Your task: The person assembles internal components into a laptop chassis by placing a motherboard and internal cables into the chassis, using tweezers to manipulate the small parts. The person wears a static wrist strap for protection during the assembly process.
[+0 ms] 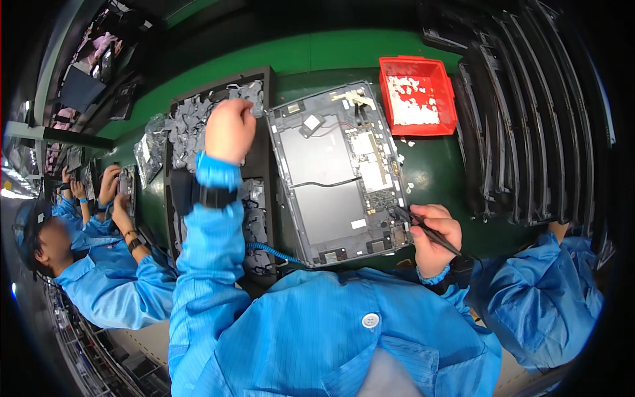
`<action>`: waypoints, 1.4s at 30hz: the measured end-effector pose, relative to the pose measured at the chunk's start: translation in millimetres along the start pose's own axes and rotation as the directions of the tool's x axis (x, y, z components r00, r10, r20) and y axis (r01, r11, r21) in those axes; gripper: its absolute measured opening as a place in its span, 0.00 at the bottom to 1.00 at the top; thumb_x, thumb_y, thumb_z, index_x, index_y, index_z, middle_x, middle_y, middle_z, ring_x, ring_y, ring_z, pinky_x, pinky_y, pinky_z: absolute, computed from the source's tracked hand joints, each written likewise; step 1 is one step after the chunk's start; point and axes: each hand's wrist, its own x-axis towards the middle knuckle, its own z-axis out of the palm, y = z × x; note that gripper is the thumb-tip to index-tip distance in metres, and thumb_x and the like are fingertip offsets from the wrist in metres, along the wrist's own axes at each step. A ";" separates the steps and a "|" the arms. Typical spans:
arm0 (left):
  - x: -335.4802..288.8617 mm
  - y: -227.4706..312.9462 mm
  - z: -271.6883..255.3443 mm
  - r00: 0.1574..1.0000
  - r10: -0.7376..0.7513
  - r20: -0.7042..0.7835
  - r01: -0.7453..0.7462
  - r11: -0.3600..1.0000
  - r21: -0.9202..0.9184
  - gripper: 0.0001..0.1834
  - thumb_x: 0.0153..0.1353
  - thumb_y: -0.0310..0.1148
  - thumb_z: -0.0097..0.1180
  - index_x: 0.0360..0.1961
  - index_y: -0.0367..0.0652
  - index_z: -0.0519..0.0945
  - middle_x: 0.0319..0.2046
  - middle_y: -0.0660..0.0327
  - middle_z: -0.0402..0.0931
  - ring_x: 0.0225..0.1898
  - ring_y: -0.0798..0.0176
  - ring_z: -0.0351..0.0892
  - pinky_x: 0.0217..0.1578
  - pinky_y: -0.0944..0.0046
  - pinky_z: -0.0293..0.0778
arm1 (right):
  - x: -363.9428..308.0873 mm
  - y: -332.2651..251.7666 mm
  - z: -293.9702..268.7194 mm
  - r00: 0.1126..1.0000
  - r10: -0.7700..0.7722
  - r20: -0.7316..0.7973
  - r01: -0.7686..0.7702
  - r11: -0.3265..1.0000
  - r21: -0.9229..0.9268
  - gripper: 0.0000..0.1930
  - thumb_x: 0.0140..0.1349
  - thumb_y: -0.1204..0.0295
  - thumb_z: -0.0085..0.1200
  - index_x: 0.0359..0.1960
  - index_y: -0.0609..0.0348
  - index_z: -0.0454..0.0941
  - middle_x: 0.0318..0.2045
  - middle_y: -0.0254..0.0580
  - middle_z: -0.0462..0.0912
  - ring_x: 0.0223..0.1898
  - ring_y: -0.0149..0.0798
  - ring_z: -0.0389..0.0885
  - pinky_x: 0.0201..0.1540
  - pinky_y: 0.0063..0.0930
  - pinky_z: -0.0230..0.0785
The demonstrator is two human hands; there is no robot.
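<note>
An opened tablet-like device point(324, 155) lies in front of me, with two large grey battery panels, a circuit board point(372, 162) and a black cable across the middle. My right hand point(436, 239) is at its lower right corner, closed around black tweezers point(433, 235) whose tips point at the board's lower end. My left hand point(230, 131) is over a dark tray point(266, 106) heaped with small grey parts point(192, 132). Its fingers are curled in; whatever they may hold is hidden. A black wrist strap point(218, 196) circles my left wrist.
A red bin point(452, 109) with white bits stands beyond the device, some bits loose on the green table. Dark panels point(522, 126) stand in a row at right. A clear plastic bag point(151, 149) lies left of the tray. People in blue work at left and right.
</note>
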 end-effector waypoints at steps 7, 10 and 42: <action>18.1 -35.8 31.3 0.931 -0.299 0.209 0.314 0.949 -0.042 0.18 0.41 0.34 0.66 0.33 0.37 0.77 0.27 0.54 0.78 0.32 0.52 0.78 0.35 0.59 0.73 | 18.3 -4.8 8.0 0.992 0.126 -0.027 -0.127 0.991 -0.040 0.14 0.41 0.86 0.61 0.30 0.64 0.71 0.33 0.51 0.80 0.34 0.44 0.77 0.38 0.32 0.70; 20.1 -44.5 41.7 0.927 -0.278 0.252 0.312 0.944 -0.105 0.17 0.42 0.32 0.65 0.35 0.37 0.77 0.27 0.55 0.77 0.31 0.54 0.77 0.35 0.60 0.73 | 26.1 -2.9 7.8 0.997 0.075 0.031 -0.070 0.988 -0.140 0.13 0.40 0.85 0.62 0.29 0.64 0.73 0.32 0.49 0.81 0.34 0.44 0.78 0.37 0.32 0.70; 15.7 122.2 33.0 0.787 -0.011 0.617 0.617 0.041 -0.786 0.11 0.61 0.19 0.44 0.43 0.34 0.60 0.42 0.51 0.71 0.39 0.57 0.79 0.38 0.66 0.80 | 77.0 27.5 52.2 0.885 0.438 -0.155 -0.357 0.854 0.378 0.10 0.50 0.86 0.57 0.31 0.67 0.69 0.36 0.53 0.80 0.37 0.38 0.80 0.40 0.26 0.73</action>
